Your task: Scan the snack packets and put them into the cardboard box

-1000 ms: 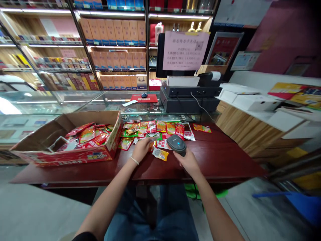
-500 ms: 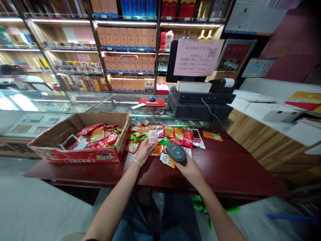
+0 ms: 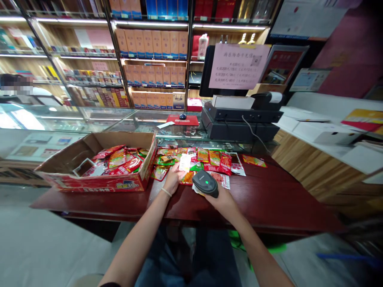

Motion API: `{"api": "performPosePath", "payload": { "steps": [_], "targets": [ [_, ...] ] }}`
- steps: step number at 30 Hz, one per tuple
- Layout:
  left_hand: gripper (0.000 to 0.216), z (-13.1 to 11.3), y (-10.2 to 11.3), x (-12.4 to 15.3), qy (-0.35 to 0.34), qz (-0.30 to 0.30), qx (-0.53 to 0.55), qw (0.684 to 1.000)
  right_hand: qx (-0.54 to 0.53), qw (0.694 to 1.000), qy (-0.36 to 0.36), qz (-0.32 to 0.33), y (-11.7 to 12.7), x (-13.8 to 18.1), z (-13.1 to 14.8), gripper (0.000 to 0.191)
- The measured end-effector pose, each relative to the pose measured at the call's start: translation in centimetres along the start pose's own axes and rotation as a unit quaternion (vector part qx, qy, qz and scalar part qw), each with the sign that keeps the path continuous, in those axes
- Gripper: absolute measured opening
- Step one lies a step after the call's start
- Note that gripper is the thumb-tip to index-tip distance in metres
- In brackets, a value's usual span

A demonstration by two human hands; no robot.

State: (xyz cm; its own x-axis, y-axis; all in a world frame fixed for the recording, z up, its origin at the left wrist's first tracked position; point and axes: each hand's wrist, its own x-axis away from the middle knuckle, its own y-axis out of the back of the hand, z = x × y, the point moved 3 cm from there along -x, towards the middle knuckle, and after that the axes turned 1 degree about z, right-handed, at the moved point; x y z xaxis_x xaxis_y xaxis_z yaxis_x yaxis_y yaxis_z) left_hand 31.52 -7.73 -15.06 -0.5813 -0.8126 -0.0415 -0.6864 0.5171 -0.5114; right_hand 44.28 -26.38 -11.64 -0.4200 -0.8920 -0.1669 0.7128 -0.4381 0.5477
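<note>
Packet (image 3: 184, 162), small and washed pale by glare, is pinched at its near end between the thumb and fingers of the person's left hand (image 3: 171, 181) in the head view, over a dark red table (image 3: 269, 199). The right hand (image 3: 224, 202) is closed round the rear of a dark handheld scanner (image 3: 204, 184) that shows a small green light (image 3: 206, 182). From the scanner's nose, the packet lies just beyond and to the left, with a gap between them; which is higher cannot be told. The scanner's long axis slants forward and left from the right hand, toward the packet, whose own long axis runs roughly away from the person. Bright packets (image 3: 202, 155) lie spread on the table behind; an open cardboard box (image 3: 95, 185) stands to the left.
</note>
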Motion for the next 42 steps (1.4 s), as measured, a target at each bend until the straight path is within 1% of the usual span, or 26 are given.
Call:
{"api": "performPosePath", "payload": {
  "steps": [6,9,11,13,14,15,16,17,18,20,21,22,23,25,27,29,31,33,36,39,42],
  "targets": [
    [0.049,-0.1,0.0,0.4,0.013,0.001,0.022,1.000,-0.027,1.000,0.009,-0.006,0.4,0.2,1.2,0.057],
    [0.047,-0.8,-0.5,0.6,0.013,-0.011,-0.003,1.000,-0.035,0.999,0.015,-0.006,0.9,0.2,2.1,0.055],
    [0.049,-2.7,-0.9,0.8,-0.010,-0.015,-0.067,0.998,-0.040,0.999,0.004,-0.016,1.3,0.1,2.3,0.056],
    [0.048,-6.2,-1.1,1.3,-0.079,-0.007,-0.171,0.982,-0.045,0.998,-0.012,-0.033,1.7,0.0,2.5,0.056],
    [0.046,-8.5,-1.0,1.7,-0.133,-0.003,-0.233,0.963,-0.049,0.998,-0.016,-0.041,1.9,0.0,2.5,0.055],
    [0.044,-11.1,-0.8,2.2,-0.192,-0.006,-0.293,0.937,-0.053,0.997,-0.018,-0.048,2.1,0.0,2.6,0.054],
    [0.041,-13.6,-0.3,2.8,-0.242,-0.029,-0.353,0.903,-0.057,0.997,-0.018,-0.054,2.1,-0.1,2.7,0.053],
    [0.039,-16.1,0.5,3.5,-0.283,-0.065,-0.416,0.862,-0.060,0.996,-0.017,-0.058,2.2,-0.2,2.9,0.053],
    [0.038,-18.3,1.5,4.1,-0.309,-0.097,-0.477,0.817,-0.063,0.996,-0.016,-0.060,2.2,-0.2,3.0,0.052],
    [0.041,-21.8,4.1,5.0,-0.335,-0.166,-0.568,0.733,-0.067,0.996,-0.014,-0.061,2.0,-0.4,3.3,0.050],
    [0.043,-22.9,5.6,5.4,-0.331,-0.202,-0.600,0.700,-0.067,0.996,-0.012,-0.060,1.9,-0.4,3.5,0.050],
    [0.044,-23.6,7.0,5.6,-0.313,-0.222,-0.628,0.677,-0.067,0.996,-0.009,-0.059,1.7,-0.5,3.7,0.049],
    [0.045,-23.9,8.3,5.7,-0.292,-0.234,-0.650,0.661,-0.066,0.996,-0.005,-0.059,1.6,-0.6,3.8,0.049],
    [0.045,-23.5,9.8,5.9,-0.251,-0.235,-0.682,0.645,-0.061,0.996,0.002,-0.058,1.4,-0.7,4.0,0.049],
    [0.042,-22.5,9.8,6.2,-0.233,-0.216,-0.700,0.640,-0.055,0.997,0.005,-0.057,1.3,-0.8,4.0,0.048],
    [0.038,-21.4,8.2,6.7,-0.240,-0.182,-0.709,0.638,-0.047,0.997,0.003,-0.059,1.4,-0.8,3.9,0.047],
    [0.036,-20.1,5.7,7.0,-0.260,-0.135,-0.708,0.643,-0.042,0.997,-0.004,-0.062,1.7,-0.7,3.6,0.047],
    [0.034,-18.5,3.0,7.1,-0.280,-0.078,-0.697,0.655,-0.040,0.997,-0.015,-0.062,2.1,-0.5,3.2,0.047],
    [0.034,-14.8,-0.2,6.6,-0.289,0.038,-0.681,0.672,-0.044,0.996,-0.047,-0.055,2.6,0.0,2.2,0.049],
    [0.035,-9.7,-2.3,5.8,-0.266,0.163,-0.682,0.662,-0.046,0.994,-0.075,-0.058,3.4,0.7,1.1,0.050],
    [0.034,-5.0,-3.7,5.1,-0.239,0.242,-0.679,0.650,-0.051,0.993,-0.084,-0.072,4.3,1.5,0.1,0.048]
  ]
}}
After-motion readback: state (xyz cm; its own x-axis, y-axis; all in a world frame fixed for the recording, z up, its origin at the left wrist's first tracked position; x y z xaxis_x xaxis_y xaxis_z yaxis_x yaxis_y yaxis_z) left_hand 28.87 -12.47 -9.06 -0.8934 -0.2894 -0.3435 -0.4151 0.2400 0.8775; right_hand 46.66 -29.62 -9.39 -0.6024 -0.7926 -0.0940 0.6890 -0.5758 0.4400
